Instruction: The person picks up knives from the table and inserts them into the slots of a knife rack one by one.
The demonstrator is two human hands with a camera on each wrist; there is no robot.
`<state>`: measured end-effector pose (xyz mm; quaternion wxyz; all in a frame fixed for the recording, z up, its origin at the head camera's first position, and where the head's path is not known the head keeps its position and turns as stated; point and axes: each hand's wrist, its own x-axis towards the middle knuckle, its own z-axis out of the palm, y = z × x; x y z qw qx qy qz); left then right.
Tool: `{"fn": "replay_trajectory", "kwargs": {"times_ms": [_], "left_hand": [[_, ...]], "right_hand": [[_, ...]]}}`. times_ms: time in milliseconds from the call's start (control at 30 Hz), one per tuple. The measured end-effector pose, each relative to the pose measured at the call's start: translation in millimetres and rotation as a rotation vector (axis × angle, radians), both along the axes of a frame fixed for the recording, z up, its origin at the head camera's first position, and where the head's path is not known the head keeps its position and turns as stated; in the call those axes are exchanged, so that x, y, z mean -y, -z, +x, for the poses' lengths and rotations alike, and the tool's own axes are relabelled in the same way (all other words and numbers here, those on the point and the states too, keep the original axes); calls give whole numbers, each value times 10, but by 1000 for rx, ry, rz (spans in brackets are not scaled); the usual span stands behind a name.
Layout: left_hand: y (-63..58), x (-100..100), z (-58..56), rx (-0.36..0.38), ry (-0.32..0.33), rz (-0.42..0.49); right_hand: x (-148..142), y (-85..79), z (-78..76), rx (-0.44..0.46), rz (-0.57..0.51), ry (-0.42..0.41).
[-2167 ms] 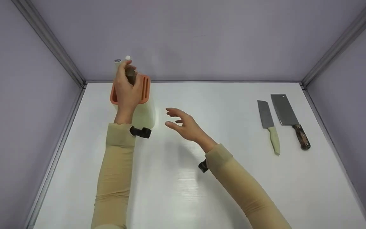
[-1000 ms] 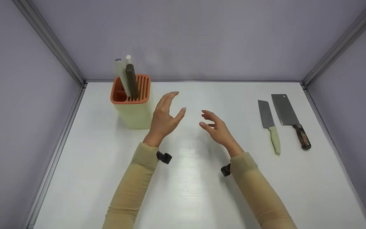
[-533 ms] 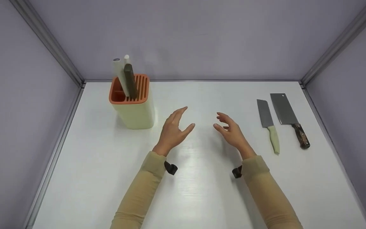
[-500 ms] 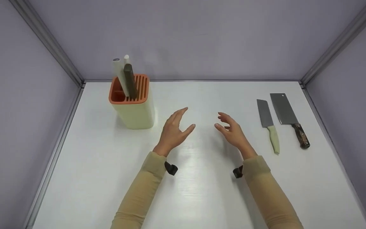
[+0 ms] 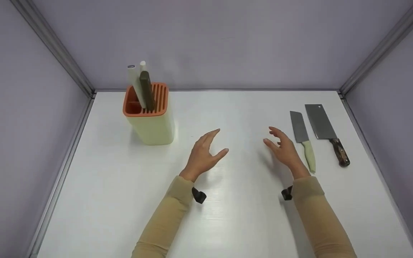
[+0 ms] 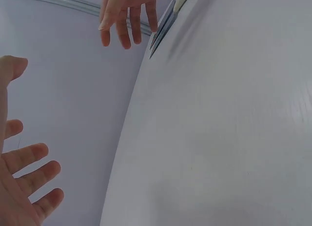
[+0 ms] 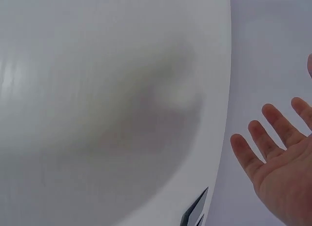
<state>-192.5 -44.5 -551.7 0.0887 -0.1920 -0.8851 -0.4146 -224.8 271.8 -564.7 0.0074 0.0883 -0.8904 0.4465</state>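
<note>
Left hand [image 5: 201, 157]: your fingers apart | right hand [image 5: 286, 151]: same, near green-handled knife [image 5: 302, 137] | step: apparently pre-grasp, 0 held | next: likely calls for gripping the handle [image 5: 309, 156]

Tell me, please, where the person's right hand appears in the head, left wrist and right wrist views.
Head: the right hand is right of centre, slightly below mid-height.
Left wrist: at the top edge, left of centre, partly cut off.
Right wrist: at the right edge, below mid-height, partly cut off.
Shared landmark: the knife blades, visible in all three.
</note>
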Motion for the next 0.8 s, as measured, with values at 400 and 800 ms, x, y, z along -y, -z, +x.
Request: {"fn": "replay_trajectory", "kwargs": {"times_ms": [400, 800], "left_hand": [[70, -142, 69, 18, 53, -22], [116, -294, 162, 61, 95, -20]], "right_hand": [[-657, 68, 51, 128, 139, 97], [-1026, 47, 111, 188, 180, 164]]}}
